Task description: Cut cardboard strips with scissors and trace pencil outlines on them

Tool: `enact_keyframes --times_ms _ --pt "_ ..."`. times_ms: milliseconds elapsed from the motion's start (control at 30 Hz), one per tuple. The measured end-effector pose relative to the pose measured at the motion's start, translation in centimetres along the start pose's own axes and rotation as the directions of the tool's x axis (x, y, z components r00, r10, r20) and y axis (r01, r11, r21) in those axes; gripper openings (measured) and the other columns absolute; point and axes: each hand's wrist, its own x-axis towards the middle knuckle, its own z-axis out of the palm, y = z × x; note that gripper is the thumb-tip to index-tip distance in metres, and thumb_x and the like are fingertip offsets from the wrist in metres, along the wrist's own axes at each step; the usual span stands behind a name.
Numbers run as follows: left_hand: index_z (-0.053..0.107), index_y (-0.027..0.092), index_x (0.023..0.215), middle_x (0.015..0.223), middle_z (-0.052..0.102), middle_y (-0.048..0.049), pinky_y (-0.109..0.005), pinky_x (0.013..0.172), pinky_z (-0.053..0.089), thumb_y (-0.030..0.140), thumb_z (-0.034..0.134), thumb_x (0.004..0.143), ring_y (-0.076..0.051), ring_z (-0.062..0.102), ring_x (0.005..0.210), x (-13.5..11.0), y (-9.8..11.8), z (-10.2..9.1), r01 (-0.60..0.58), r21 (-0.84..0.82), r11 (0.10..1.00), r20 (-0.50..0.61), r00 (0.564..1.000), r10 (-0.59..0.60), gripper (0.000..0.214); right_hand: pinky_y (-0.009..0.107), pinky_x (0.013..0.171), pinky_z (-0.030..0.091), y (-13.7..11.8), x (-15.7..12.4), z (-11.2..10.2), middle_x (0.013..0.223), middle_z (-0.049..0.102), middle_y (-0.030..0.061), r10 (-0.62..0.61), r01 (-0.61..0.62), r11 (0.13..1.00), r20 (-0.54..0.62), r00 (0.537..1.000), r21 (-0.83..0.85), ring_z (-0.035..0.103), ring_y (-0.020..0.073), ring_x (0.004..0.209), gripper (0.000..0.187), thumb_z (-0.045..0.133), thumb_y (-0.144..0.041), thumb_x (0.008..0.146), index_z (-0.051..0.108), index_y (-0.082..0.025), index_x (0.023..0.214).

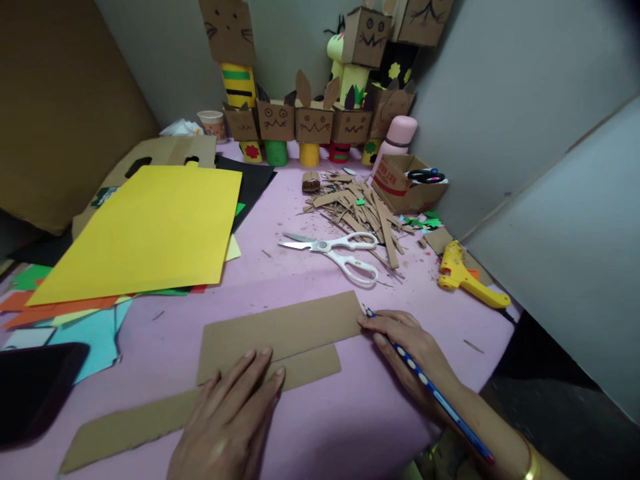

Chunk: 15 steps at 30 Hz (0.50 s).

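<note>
Head view: cardboard box [407, 192] holds black-handled scissors [425, 178]; right grip [423, 347] pinches blue pencil [433, 389]; left grip [225, 417] spread over cardboard strips [295, 327].

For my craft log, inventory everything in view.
Cardboard: 1, brown, front
Strip: 1, brown, front
Pencil: 1, blue, front right
Scissors: 1, white-handled, centre
Scraps: many, brown, centre
Snippets: many, green, right
Glue gun: 1, yellow, right
Box: 1, brown, back right
Handles: count unclear, black, in box
Flask: 1, pink, back right
Figures: at least 8, brown-headed, back
Cup: 1, patterned, back left
Sheet: 1, yellow, left
Papers: several, mixed, left
Device: 1, black, front left
Flat carton: 1, brown, back left
Table: 1, pink, underneath
Bracelet: 1, gold, lower right
Left hand: 1, bare, on strip
Right hand: 1, bare, holding pencil
</note>
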Motion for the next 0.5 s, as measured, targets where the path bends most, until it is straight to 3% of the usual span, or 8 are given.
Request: enact_keyframes --times_ms 167,500 --pt "0.058 0.022 0.12 0.13 0.055 -0.0091 -0.048 0.086 0.051 0.032 0.043 0.087 -0.03 0.053 0.117 0.14 0.35 -0.05 0.045 -0.053 0.998 -0.031 0.998 -0.046 0.037 0.037 0.078 0.053 0.15 -0.22 0.44 0.097 0.071 0.0064 0.01 -0.01 1.0 -0.024 1.0 0.006 0.064 0.0215 0.092 0.024 0.044 -0.022 0.089 0.063 -0.025 0.103" --pt "0.06 0.019 0.118 0.13 0.055 -0.0109 -0.05 0.081 0.054 0.028 0.044 0.086 -0.032 0.054 0.115 0.14 0.45 -0.17 0.015 -0.017 1.0 -0.033 0.999 -0.016 0.037 0.039 0.08 0.051 -0.07 -0.16 0.21 0.1 0.071 0.006 -0.036 0.036 0.999 0.016 0.999 -0.031 0.062 0.0217 0.095 0.022 0.047 -0.016 0.089 0.061 -0.024 0.103"
